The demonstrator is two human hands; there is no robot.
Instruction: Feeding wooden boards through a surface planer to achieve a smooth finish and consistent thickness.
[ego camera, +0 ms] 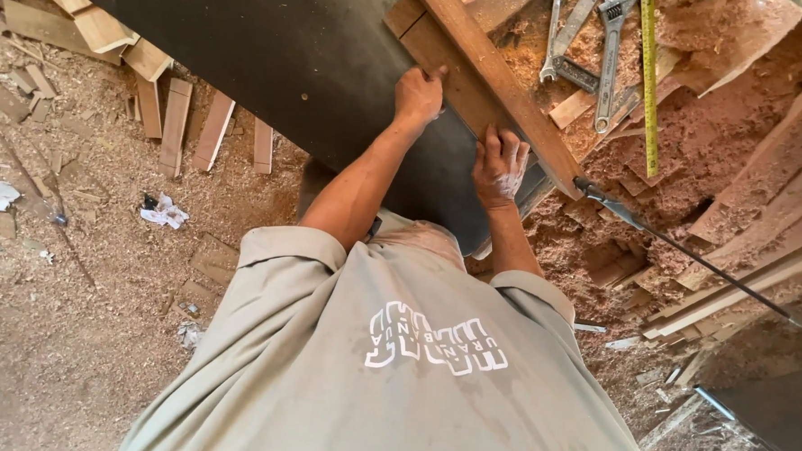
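Sawdust-strewn bench [322, 67], two wrenches [610, 54], one plank [494, 77]

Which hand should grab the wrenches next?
Probably the right. The right hand lies flat on the wooden strip, nearer the wrenches; the left hand sits farther from them.

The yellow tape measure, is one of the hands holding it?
No, the yellow tape measure lies apart in sawdust, while both hands rest on the wooden board.
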